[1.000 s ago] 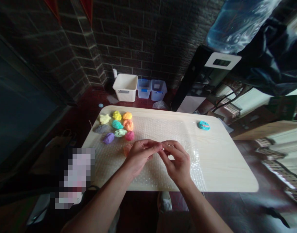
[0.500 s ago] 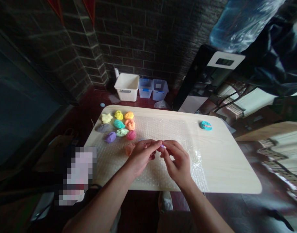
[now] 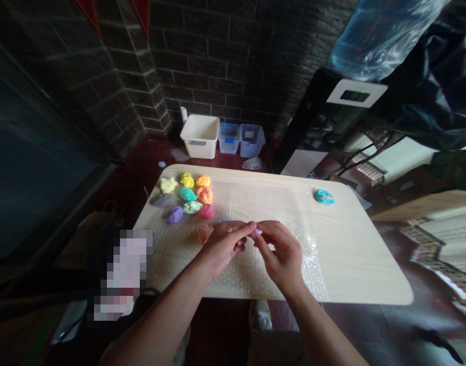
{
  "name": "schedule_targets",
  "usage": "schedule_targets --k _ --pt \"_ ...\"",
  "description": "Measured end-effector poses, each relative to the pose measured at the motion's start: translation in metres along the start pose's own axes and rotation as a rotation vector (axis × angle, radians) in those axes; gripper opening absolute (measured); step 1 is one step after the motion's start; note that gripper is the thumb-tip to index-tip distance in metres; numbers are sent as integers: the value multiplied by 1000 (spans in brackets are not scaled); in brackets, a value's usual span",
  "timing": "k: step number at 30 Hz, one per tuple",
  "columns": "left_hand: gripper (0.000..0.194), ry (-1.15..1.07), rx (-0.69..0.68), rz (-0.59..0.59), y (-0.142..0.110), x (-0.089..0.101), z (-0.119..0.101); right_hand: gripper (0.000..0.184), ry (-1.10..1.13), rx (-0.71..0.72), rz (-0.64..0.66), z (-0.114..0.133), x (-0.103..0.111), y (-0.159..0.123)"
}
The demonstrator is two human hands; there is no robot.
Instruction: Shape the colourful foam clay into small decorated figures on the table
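Note:
Between the fingertips of both hands is a tiny piece of light purple clay (image 3: 257,231), mostly covered by the fingers. My left hand (image 3: 227,245) pinches it from the left, thumb on top. My right hand (image 3: 280,250) pinches it from the right with thumb and index finger. Both hands are held above a sheet of bubble wrap (image 3: 251,195) on the table. Just left of my left hand lies a brownish-orange lump of clay (image 3: 204,234), and a bit of something blue (image 3: 224,220) peeks out behind that hand.
Several coloured clay lumps, among them a purple one (image 3: 175,215) and a teal one (image 3: 187,194), sit at the table's left. A blue clay disc with an orange stripe (image 3: 324,196) lies at the right on the wooden table (image 3: 364,244). Bins (image 3: 200,145) stand beyond the far edge.
The right hand's fingers have shifted slightly around the purple piece, and a little more of the blue thing shows behind the left hand. Otherwise the scene looks the same.

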State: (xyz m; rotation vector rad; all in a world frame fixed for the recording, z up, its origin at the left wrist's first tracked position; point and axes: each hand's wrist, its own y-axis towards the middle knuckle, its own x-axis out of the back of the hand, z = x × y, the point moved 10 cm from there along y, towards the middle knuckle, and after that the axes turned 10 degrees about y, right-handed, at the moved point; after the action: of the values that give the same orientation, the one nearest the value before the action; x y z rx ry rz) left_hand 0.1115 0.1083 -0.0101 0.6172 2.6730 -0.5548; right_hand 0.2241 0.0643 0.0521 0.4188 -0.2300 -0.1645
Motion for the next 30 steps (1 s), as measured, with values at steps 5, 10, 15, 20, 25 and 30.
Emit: schedule_targets --k 5,10,15,20,25,30 --pt "25 -7 10 1 0 0 1 16 24 -17 -10 -3 1 0" --pt "34 25 -8 -25 2 4 3 24 19 -6 57 3 -7 1" --pt "36 64 -22 12 1 0 2 9 2 -5 2 0 0 1" --pt "25 77 -10 -3 1 2 3 17 58 -38 8 -6 -2 0" --pt "33 86 -23 -28 2 5 3 19 16 -9 56 1 -6 1" --pt "31 73 -12 18 2 0 5 8 39 -63 0 -9 1 0"
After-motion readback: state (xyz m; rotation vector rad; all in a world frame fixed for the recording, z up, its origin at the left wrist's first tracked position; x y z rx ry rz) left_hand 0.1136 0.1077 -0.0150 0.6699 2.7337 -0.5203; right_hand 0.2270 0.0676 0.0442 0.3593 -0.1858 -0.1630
